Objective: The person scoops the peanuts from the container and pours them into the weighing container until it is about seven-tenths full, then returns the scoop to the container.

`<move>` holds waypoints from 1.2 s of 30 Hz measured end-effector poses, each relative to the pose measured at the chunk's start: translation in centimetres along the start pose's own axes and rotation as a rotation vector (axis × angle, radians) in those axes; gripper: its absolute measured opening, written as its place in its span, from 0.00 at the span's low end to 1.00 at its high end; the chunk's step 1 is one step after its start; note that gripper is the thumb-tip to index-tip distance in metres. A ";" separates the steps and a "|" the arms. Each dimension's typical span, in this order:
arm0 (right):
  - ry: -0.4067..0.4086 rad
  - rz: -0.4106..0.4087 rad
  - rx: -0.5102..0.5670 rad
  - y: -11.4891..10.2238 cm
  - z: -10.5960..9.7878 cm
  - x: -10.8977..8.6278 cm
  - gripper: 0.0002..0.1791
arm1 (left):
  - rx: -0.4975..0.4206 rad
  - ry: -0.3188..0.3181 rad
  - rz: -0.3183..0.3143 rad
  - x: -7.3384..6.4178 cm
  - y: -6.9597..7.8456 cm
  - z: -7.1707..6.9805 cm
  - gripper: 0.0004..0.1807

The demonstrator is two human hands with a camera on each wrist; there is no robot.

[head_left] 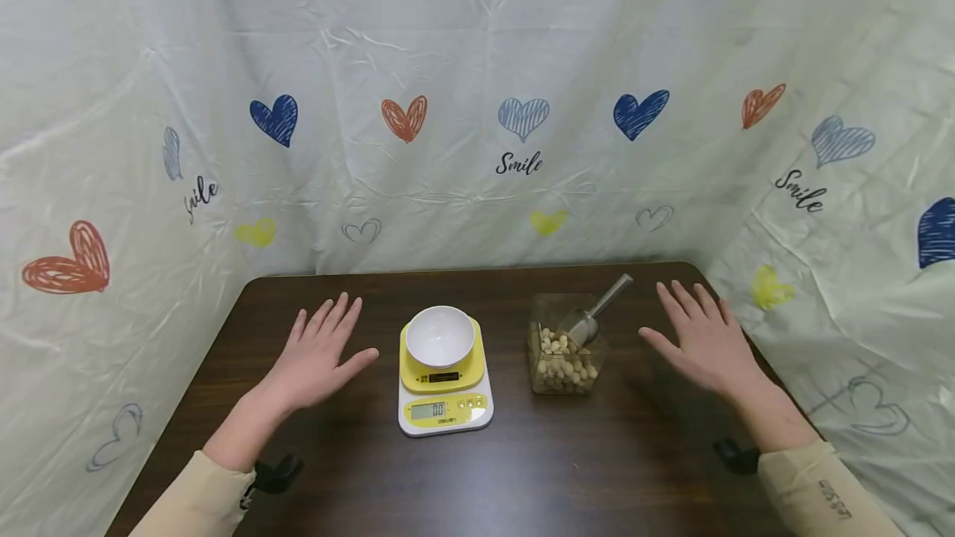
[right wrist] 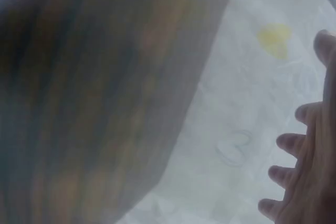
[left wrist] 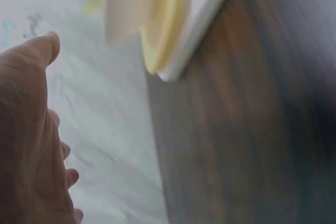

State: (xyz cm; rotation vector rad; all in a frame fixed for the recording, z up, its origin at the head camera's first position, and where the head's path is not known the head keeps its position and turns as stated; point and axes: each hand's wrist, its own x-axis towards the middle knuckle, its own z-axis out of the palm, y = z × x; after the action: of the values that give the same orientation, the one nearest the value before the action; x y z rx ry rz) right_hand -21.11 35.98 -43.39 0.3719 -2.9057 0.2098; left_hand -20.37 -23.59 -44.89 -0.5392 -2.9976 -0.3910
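Note:
A white bowl sits on the yellow platform of a kitchen scale, whose display reads 0.0. To its right stands a clear square container holding pale nuts, with a metal scoop leaning in it, handle up to the right. My left hand, fingers spread and straight, is held to the left of the scale with nothing in it. Right of the container, my right hand is likewise spread, palm down and holding nothing. In the left wrist view the scale and bowl show blurred beyond the thumb.
All of this stands on a dark brown wooden table with rounded far corners. A white curtain printed with hearts and "Smile" hangs behind it and along both sides. Dark wrist straps show at both cuffs.

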 end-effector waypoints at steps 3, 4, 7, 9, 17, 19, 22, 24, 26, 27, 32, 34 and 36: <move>-0.001 0.001 0.046 0.2 -0.9 0.6 0.48 | -0.052 -0.011 0.052 0.5 1.9 -0.9 0.51; 0.001 0.000 0.063 0.2 -1.2 0.8 0.48 | -0.066 -0.013 0.073 0.7 2.5 -1.1 0.51; 0.009 -0.010 0.111 0.0 -2.3 1.6 0.46 | -0.122 -0.032 0.135 1.3 4.4 -1.8 0.51; 0.014 -0.019 0.136 -0.3 -3.0 2.1 0.46 | -0.155 -0.045 0.175 1.7 5.7 -2.1 0.51; 0.061 -0.093 0.180 -2.2 -5.5 3.6 0.43 | -0.324 -0.104 0.294 3.4 11.2 -2.3 0.57; 0.053 -0.106 0.196 -2.7 -6.0 3.9 0.43 | -0.373 -0.122 0.321 3.9 12.5 -2.0 0.59; 0.022 -0.123 0.237 -3.5 -6.5 4.4 0.42 | -0.443 -0.163 0.348 4.5 14.3 -1.1 0.61; -0.007 -0.135 0.265 -4.0 -6.8 4.7 0.42 | -0.508 -0.189 0.353 4.9 15.3 -0.4 0.63; -0.040 -0.144 0.285 -4.5 -7.0 5.0 0.43 | -0.577 -0.208 0.340 5.4 16.3 0.5 0.64; -0.057 -0.148 0.290 -4.8 -7.0 5.2 0.43 | -0.618 -0.216 0.329 5.6 16.8 1.0 0.65; -0.133 -0.171 0.269 -5.8 -7.1 5.8 0.43 | -0.751 -0.242 0.222 7.1 18.9 3.4 0.67; -0.164 -0.182 0.256 -6.2 -7.2 6.1 0.42 | -0.780 -0.246 0.182 7.7 19.7 4.3 0.69; -0.199 -0.197 0.239 -6.5 -7.4 6.3 0.40 | -0.803 -0.248 0.149 8.2 20.3 5.0 0.70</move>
State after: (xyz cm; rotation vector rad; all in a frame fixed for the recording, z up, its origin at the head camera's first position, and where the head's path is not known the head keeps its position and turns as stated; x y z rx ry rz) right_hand -24.07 29.53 -34.14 0.7544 -3.0155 0.5185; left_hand -21.04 -1.16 -43.96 -0.8994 -2.8778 -1.6366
